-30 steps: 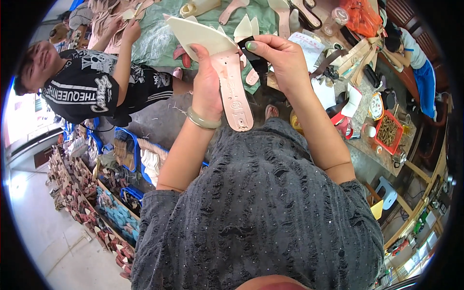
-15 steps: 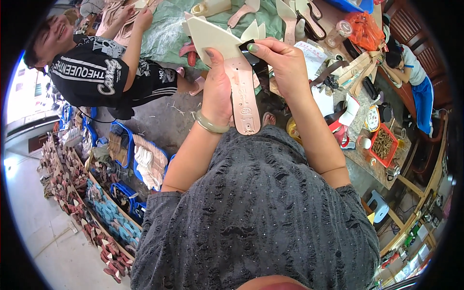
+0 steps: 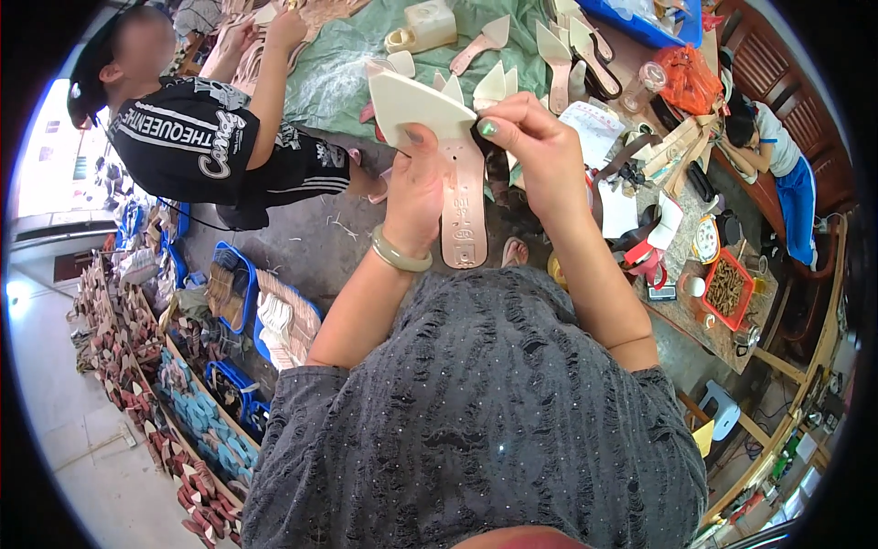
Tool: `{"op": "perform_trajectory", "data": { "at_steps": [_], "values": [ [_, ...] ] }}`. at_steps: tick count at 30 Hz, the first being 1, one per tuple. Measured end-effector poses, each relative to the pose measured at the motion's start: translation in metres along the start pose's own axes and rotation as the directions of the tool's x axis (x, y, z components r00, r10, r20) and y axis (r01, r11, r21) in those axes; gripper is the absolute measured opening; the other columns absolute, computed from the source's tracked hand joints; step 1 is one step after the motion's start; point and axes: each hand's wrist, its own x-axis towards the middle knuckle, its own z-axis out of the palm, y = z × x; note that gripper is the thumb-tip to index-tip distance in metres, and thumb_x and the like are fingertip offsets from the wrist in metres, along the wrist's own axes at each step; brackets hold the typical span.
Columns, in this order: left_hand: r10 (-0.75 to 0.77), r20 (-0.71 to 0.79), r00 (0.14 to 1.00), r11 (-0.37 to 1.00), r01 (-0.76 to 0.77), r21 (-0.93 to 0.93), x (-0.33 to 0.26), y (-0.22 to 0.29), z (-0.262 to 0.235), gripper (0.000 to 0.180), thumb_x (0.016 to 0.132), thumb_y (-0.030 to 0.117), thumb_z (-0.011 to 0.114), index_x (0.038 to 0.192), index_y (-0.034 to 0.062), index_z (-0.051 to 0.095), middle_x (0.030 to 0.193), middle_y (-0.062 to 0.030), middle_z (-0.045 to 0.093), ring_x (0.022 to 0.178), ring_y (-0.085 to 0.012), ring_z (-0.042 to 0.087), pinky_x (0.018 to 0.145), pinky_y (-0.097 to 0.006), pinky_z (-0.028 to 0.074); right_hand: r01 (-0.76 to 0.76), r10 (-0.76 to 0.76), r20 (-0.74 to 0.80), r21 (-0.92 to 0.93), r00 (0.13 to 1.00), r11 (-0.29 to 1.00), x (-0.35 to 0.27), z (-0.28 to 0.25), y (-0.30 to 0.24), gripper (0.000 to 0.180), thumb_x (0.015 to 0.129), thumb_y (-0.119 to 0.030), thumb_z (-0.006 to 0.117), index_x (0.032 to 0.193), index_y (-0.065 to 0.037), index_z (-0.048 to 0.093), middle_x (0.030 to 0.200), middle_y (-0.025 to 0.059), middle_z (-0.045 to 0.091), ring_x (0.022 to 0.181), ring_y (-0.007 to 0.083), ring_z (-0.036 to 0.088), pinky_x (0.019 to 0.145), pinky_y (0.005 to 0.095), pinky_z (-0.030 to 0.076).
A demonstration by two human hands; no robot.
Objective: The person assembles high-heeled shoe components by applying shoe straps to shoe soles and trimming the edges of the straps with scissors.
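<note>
L hand [image 3: 417, 188] gripping pinkish sole [image 3: 464, 215] — embossed, angular cream front [image 3: 407, 102], R hand [image 3: 538, 156] pinching dk strip [image 3: 479, 138]

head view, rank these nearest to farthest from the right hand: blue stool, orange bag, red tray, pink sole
From the right hand:
1. Pink sole: to its left
2. Orange bag: upper right
3. Red tray: lower right
4. Blue stool: below the tray in view
</note>
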Motion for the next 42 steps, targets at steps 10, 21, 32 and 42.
{"op": "perform_trajectory", "data": {
  "at_steps": [10, 21, 32, 42],
  "values": [
    [0.161, 0.014, 0.987, 0.987, -0.160, -0.016, -0.056, 0.055, -0.062, 0.070, 0.089, 0.051, 0.049, 0.140, 0.0063, 0.032, 0.136, -0.0093, 0.042, 0.125, -0.0192, 0.039, 0.105, -0.035, 0.033, 0.576, -0.405, 0.428, -0.430, 0.808, 0.695, -0.017, 0.110, -0.028, 0.009, 0.071, -0.007, 0.070, 0.078, -0.002, 0.068, 0.069, 0.0052, 0.055, 0.068, 0.0216, 0.052, 0.059, 0.0309, 0.042],
    [0.320, -0.221, 0.921, 0.869, -0.378, -0.318, -0.144, 0.119, -0.106, 0.071, 0.082, 0.067, 0.041, 0.133, 0.0188, 0.032, 0.132, -0.0166, 0.046, 0.123, -0.0297, 0.043, 0.104, -0.044, 0.036, 0.072, -0.059, 0.271, -0.038, 0.961, 0.997, -0.088, 0.206, 0.011, 0.018, 0.087, -0.008, 0.061, 0.103, -0.003, 0.068, 0.090, 0.0025, 0.067, 0.077, 0.0055, 0.056, 0.067, 0.0197, 0.045],
    [0.323, -0.266, 0.908, 0.833, -0.406, -0.375, -0.190, 0.153, -0.131, 0.073, 0.080, 0.066, 0.049, 0.111, -0.0001, 0.053, 0.112, -0.0127, 0.057, 0.106, -0.0281, 0.055, 0.097, -0.041, 0.043, -0.414, 0.248, 0.480, 0.278, 0.842, 0.867, -0.127, 0.249, 0.018, 0.014, 0.086, -0.015, 0.066, 0.092, -0.004, 0.070, 0.064, -0.0081, 0.054, 0.053, 0.0005, 0.035, 0.048, 0.0177, 0.024],
    [0.787, 0.372, 0.492, 0.314, -0.839, 0.445, -0.178, 0.151, -0.145, 0.025, 0.074, 0.013, 0.071, 0.097, 0.0092, 0.061, 0.104, -0.0124, 0.051, 0.098, -0.0260, 0.055, 0.094, -0.041, 0.043, -0.208, 0.025, 0.475, 0.336, 0.880, 0.919, -0.120, 0.235, 0.016, 0.014, 0.086, -0.003, 0.061, 0.096, 0.003, 0.067, 0.091, 0.0019, 0.063, 0.084, 0.0081, 0.056, 0.075, 0.0199, 0.043]
  ]
}}
